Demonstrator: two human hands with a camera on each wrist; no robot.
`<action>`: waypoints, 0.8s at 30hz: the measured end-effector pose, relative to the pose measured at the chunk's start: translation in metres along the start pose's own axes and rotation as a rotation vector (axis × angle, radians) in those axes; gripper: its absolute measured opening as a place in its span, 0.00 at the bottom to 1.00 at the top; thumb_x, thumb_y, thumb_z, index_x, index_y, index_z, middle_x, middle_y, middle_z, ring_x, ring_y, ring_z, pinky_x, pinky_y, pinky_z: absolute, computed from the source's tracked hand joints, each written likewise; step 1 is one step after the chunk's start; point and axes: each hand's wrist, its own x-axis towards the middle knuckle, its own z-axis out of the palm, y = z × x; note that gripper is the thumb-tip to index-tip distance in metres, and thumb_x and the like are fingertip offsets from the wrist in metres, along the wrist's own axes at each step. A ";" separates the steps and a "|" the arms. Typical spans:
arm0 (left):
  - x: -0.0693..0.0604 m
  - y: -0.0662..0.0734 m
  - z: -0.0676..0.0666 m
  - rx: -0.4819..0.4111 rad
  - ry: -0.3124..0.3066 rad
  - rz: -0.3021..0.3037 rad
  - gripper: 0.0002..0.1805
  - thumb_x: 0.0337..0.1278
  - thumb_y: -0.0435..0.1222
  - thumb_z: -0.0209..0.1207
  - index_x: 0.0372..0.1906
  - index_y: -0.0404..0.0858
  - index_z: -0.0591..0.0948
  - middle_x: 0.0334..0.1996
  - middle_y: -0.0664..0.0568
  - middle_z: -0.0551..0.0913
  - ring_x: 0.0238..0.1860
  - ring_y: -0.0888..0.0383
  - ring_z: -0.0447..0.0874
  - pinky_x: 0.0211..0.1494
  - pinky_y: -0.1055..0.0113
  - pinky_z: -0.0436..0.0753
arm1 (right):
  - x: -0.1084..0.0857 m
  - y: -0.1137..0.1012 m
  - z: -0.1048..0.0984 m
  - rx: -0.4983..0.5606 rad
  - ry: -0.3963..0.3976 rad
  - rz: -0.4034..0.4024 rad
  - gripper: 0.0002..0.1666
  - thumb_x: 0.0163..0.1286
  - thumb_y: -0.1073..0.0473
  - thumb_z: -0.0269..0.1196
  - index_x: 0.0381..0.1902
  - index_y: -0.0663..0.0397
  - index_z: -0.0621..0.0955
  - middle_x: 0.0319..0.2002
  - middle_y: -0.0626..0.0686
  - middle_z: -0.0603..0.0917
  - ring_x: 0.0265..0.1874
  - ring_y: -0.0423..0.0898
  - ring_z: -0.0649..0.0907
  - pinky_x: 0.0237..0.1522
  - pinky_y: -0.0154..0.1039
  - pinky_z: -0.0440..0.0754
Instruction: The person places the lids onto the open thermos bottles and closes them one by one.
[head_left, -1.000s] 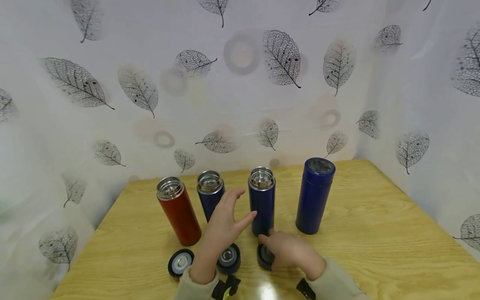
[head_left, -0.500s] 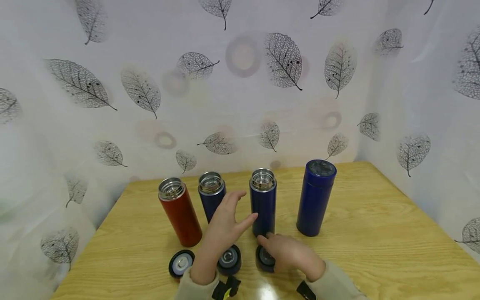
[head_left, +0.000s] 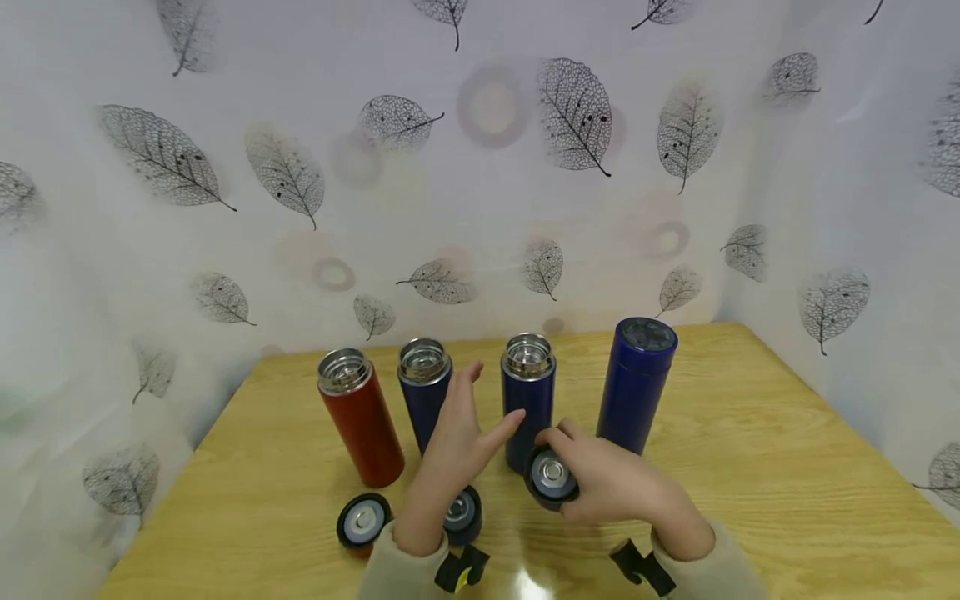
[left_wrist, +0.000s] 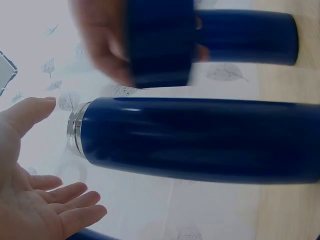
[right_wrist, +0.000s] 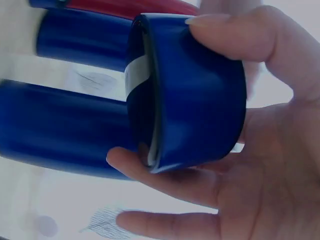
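Note:
My right hand (head_left: 618, 475) grips a blue bottle lid (right_wrist: 200, 95) between thumb and fingers, its inner side tilted up toward the head view. The lid is just in front of an uncapped dark blue bottle (head_left: 527, 404) with a bare steel mouth. My left hand (head_left: 450, 454) hovers at that bottle's left side, thumb and fingers spread. In the left wrist view it holds nothing, and a gap separates it from the bottle's steel neck (left_wrist: 76, 129). Another uncapped blue bottle (head_left: 424, 404) stands partly hidden behind the left hand.
An uncapped red bottle (head_left: 363, 433) stands at the left, and a capped blue bottle (head_left: 637, 383) at the right. Two upturned lids, one red-sided (head_left: 363, 521) and one dark (head_left: 462, 517), lie on the wooden table (head_left: 750, 475). A leaf-patterned curtain (head_left: 480, 200) hangs behind.
My right hand has lifted the blue lid off the table and moved it up and slightly right, toward the bottle. The left hand has shifted only slightly.

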 end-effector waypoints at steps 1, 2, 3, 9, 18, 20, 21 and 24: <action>0.001 0.001 0.000 -0.006 0.002 -0.005 0.39 0.50 0.45 0.61 0.62 0.30 0.57 0.57 0.38 0.62 0.59 0.46 0.61 0.56 0.51 0.65 | -0.002 -0.001 -0.004 0.002 0.027 -0.011 0.40 0.38 0.63 0.69 0.53 0.62 0.69 0.39 0.50 0.70 0.31 0.40 0.74 0.29 0.34 0.74; 0.002 0.001 0.000 -0.010 0.004 -0.010 0.40 0.50 0.45 0.61 0.62 0.30 0.57 0.58 0.38 0.62 0.59 0.46 0.60 0.56 0.51 0.65 | -0.004 -0.002 -0.008 0.002 0.056 -0.027 0.39 0.37 0.64 0.68 0.53 0.61 0.69 0.39 0.49 0.69 0.31 0.40 0.74 0.30 0.34 0.75; 0.003 0.002 0.001 -0.014 0.005 -0.013 0.40 0.49 0.45 0.61 0.62 0.30 0.56 0.58 0.38 0.62 0.59 0.46 0.60 0.56 0.50 0.65 | -0.005 -0.003 -0.012 0.002 0.088 -0.045 0.39 0.37 0.65 0.68 0.52 0.61 0.69 0.39 0.49 0.69 0.32 0.40 0.74 0.31 0.35 0.75; 0.009 0.008 0.005 -0.060 0.008 -0.027 0.41 0.48 0.45 0.61 0.63 0.31 0.55 0.58 0.39 0.61 0.60 0.46 0.59 0.57 0.51 0.63 | -0.019 0.002 -0.032 0.016 0.280 -0.100 0.38 0.35 0.66 0.68 0.50 0.58 0.69 0.42 0.47 0.69 0.38 0.40 0.72 0.38 0.38 0.75; 0.018 0.011 0.018 -0.156 0.101 -0.062 0.43 0.46 0.42 0.64 0.63 0.31 0.54 0.58 0.39 0.60 0.60 0.45 0.57 0.58 0.50 0.61 | -0.018 0.006 -0.045 0.196 0.579 0.015 0.43 0.45 0.64 0.70 0.56 0.65 0.60 0.46 0.59 0.72 0.43 0.50 0.75 0.42 0.47 0.73; 0.020 0.008 0.022 -0.178 0.106 -0.072 0.44 0.45 0.42 0.64 0.63 0.30 0.54 0.59 0.38 0.60 0.61 0.45 0.57 0.58 0.50 0.61 | -0.015 0.004 -0.045 0.269 0.659 0.072 0.44 0.46 0.64 0.70 0.57 0.65 0.58 0.46 0.60 0.73 0.43 0.50 0.74 0.42 0.43 0.72; 0.022 0.006 0.025 -0.191 0.103 -0.080 0.44 0.44 0.42 0.65 0.63 0.31 0.54 0.59 0.38 0.60 0.61 0.45 0.56 0.59 0.50 0.60 | -0.014 0.003 -0.045 0.293 0.692 0.094 0.44 0.46 0.64 0.70 0.57 0.65 0.58 0.46 0.60 0.73 0.43 0.49 0.74 0.41 0.40 0.72; 0.025 0.002 0.031 -0.223 0.089 -0.087 0.46 0.44 0.43 0.65 0.64 0.30 0.53 0.59 0.36 0.59 0.61 0.44 0.56 0.59 0.49 0.60 | -0.013 0.002 -0.045 0.319 0.752 0.139 0.44 0.46 0.65 0.70 0.57 0.64 0.59 0.45 0.59 0.73 0.42 0.47 0.73 0.38 0.35 0.70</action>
